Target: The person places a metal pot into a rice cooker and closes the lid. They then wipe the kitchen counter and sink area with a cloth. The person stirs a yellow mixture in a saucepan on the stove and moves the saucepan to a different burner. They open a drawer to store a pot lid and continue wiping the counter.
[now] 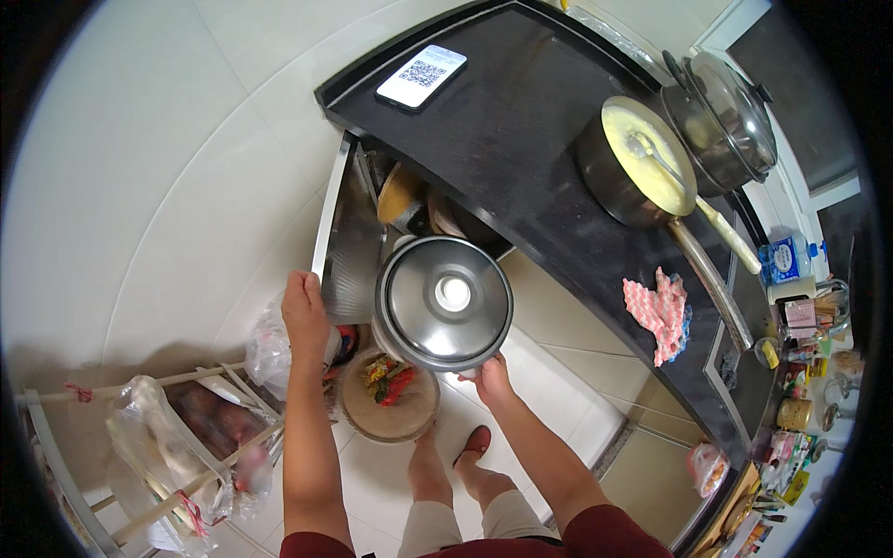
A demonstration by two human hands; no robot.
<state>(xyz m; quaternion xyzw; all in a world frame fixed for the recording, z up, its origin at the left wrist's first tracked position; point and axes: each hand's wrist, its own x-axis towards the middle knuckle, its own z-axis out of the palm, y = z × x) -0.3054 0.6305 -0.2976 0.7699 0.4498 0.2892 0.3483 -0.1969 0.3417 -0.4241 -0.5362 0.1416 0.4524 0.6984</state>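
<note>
Two hands were at work below the long black tabletop [521,121] that ran along a pale tiled wall and curved away to the right. The right hand [490,376] gripped the lower rim of a steel pot [444,302], fingers curled underneath, holding it with its lid on in the air just in front of the tabletop's near edge, over the white tiled floor [558,391]. The left hand [305,307] was closed over the edge of an open metal cabinet door [346,242] hanging under the tabletop's left end. On the tabletop, well right of the pot, stood a pan of pale batter [642,163] with a spoon, and beyond it a glass-lidded pot [721,121]; a pink checked cloth [659,312] lay at the near edge, a phone [420,76] near the far left corner. Below the pot sat a round basket [389,395]; left of it a rack with plastic bags [186,437] narrowed the floor, leaving open tile only towards the right.
</note>
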